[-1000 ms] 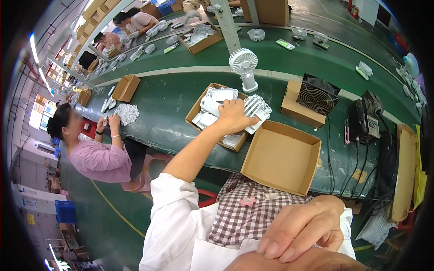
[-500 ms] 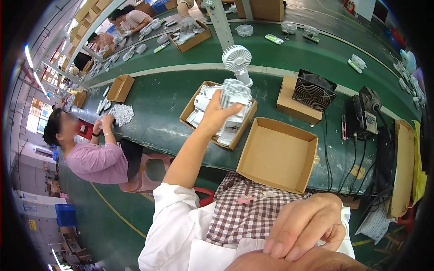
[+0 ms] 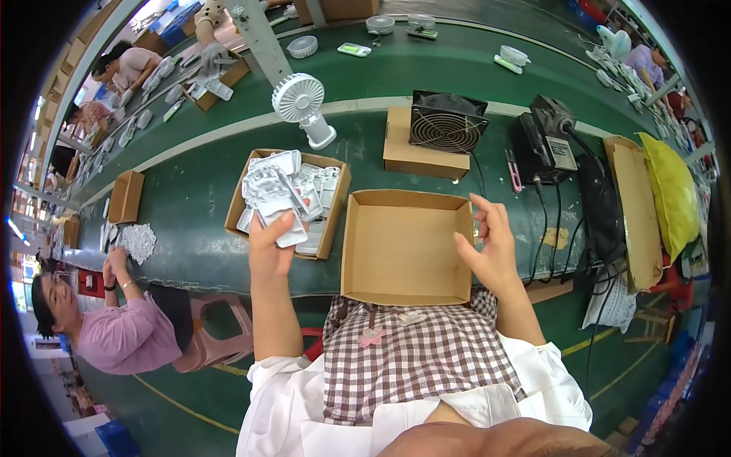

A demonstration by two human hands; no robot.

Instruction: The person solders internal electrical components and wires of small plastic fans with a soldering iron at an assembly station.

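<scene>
Cardboard box: an empty open box (image 3: 406,245) sits at the centre of the frame on the green table (image 3: 190,206), its near edge at the person's lap.
Left hand: the left hand (image 3: 270,245), left of centre, is closed around a stack of clear plastic trays (image 3: 272,190), thumb on the lowest one.
Trays: the stack is held just above a second, shallower box (image 3: 333,213) with more trays in it, touching the empty box's left side.
Right hand: the right hand (image 3: 487,247) is open, fingers spread, holding nothing, at the right wall of the empty box.
Behind: a small white fan (image 3: 302,107) stands upright above the tray box; a black square fan (image 3: 445,122) lies on a flat carton upper right of centre.
Lower left: another person in a pink top (image 3: 126,339) sits on a stool, hands at a small pile of parts.
</scene>
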